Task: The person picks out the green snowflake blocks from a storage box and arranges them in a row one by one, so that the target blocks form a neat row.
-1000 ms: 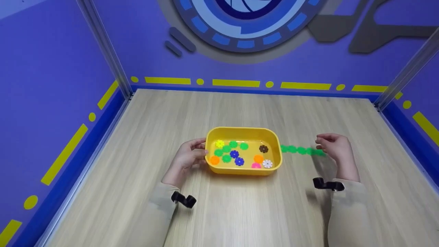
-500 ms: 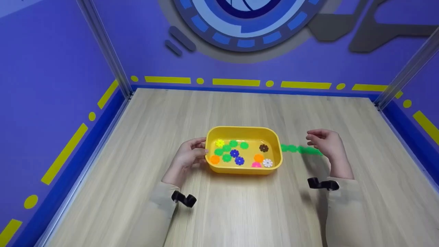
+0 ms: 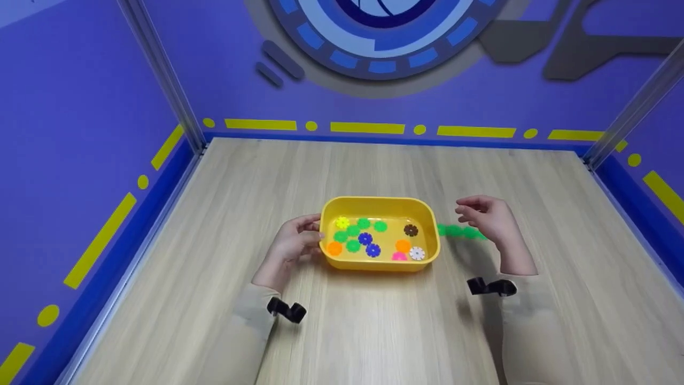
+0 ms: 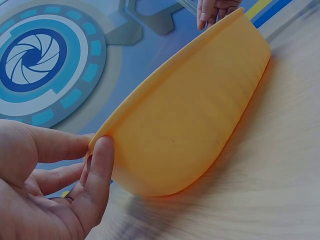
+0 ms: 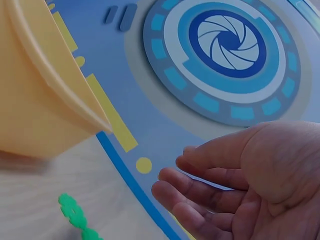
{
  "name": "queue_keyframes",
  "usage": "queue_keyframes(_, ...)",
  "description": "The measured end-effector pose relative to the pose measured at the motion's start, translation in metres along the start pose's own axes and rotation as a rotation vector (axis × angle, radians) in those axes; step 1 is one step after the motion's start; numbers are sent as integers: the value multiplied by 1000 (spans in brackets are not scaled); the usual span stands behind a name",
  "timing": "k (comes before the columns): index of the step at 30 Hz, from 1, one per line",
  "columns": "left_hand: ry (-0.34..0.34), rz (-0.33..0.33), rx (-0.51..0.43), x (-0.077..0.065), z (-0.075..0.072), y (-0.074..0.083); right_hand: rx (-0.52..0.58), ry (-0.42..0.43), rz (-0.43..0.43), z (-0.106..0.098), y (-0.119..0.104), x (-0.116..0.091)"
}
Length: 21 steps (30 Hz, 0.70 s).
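Observation:
A yellow plastic tub [image 3: 380,266] sits mid-table with several flower-shaped plastic discs inside: green, blue [image 3: 373,250], orange, pink, yellow, white [image 3: 417,253] and brown [image 3: 410,230]. My left hand [image 3: 293,240] pinches the tub's left end at the rim between thumb and fingers, as the left wrist view shows [image 4: 60,185]. To the right of the tub, a chain of green discs [image 3: 457,231] lies on the table, its right part hidden behind my right hand [image 3: 490,218]. That hand hovers above the chain with loosely bent fingers and nothing between them, also in the right wrist view.
The wood-grain table [image 3: 385,326] is bounded by a blue-purple back wall [image 3: 224,69] and side walls, with metal posts [image 3: 165,69] at the corners. Black wrist mounts [image 3: 287,310] sit on both sleeves.
My right hand has moved left over the green chain toward the tub, its fingers still holding nothing. My left hand and the tub have stayed where they were.

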<state>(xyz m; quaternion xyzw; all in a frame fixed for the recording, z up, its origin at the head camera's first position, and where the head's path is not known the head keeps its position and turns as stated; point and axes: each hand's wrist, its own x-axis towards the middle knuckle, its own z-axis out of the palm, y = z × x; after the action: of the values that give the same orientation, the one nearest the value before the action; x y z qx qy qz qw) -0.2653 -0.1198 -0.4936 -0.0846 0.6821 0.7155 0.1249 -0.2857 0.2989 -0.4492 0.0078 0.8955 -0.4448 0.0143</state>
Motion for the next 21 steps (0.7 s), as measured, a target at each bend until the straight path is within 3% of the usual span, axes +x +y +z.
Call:
queue_keyframes(14, -15, 36, 17, 1, 0, -1, 29, -94, -5, 35, -27, 14)
queue_keyframes(21, -21, 43, 3, 2, 0, -1, 58, -169, -56, 57, -38, 22)
